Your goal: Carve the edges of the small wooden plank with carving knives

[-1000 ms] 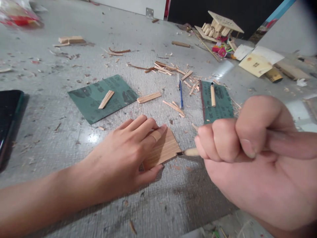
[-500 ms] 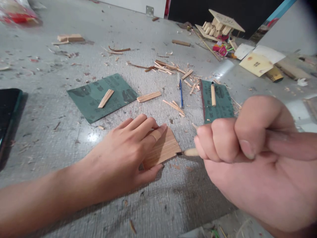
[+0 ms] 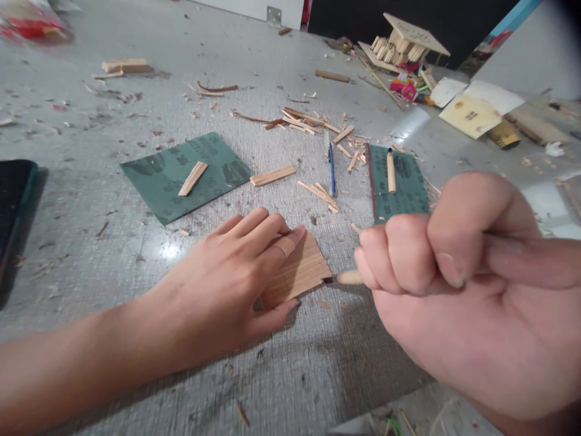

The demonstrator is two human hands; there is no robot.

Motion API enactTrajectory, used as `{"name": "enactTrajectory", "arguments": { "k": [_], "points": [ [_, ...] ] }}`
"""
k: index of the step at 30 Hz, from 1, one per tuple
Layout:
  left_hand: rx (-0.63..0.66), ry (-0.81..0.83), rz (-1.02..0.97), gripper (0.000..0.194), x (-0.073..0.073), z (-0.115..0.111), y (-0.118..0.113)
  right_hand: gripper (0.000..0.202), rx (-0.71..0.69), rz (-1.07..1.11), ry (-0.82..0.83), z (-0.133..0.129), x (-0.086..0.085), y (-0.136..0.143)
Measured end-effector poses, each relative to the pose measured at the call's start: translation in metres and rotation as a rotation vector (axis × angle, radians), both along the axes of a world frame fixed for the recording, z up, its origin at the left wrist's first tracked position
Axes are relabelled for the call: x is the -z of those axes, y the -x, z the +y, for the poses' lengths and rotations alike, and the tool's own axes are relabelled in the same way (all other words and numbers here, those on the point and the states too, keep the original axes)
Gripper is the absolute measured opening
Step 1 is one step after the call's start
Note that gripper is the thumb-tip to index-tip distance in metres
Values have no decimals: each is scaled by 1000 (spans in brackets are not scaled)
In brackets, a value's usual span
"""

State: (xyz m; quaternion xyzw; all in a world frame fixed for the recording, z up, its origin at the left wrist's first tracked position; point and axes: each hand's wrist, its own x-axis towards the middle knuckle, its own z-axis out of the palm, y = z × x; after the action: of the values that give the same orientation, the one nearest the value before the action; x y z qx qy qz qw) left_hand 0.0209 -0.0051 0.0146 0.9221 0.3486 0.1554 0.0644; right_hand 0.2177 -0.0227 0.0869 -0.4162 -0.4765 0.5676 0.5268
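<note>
My left hand lies over a small flat piece of wood on the table, pinning it with the thumb along the near edge and the fingers along the far edge. The fingers hide its left part. In my right hand, curled into a fist, is a small carving knife with a pale wooden handle. Its short dark blade touches the right corner of the wood. Most of the handle is hidden in my palm.
Beyond the hands lie two green sandpaper sheets, a blue craft knife, a short wooden-handled tool and wood shavings. At the left edge is a dark phone-like object. A small stick-built model stands at the back right.
</note>
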Motion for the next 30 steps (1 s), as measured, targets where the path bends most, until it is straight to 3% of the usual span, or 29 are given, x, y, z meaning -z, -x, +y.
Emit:
{"name": "enactTrajectory", "arguments": {
  "k": [8, 14, 30],
  "points": [
    [11, -17, -3, 61, 1, 0, 1, 25, -64, 101, -67, 7, 10, -8],
    [15, -31, -8, 61, 1, 0, 0, 21, -66, 267, -37, 15, 14, -4],
    [12, 7, 5, 62, -1, 0, 0, 42, -18, 109, -8, 13, 8, -5]
  ]
}}
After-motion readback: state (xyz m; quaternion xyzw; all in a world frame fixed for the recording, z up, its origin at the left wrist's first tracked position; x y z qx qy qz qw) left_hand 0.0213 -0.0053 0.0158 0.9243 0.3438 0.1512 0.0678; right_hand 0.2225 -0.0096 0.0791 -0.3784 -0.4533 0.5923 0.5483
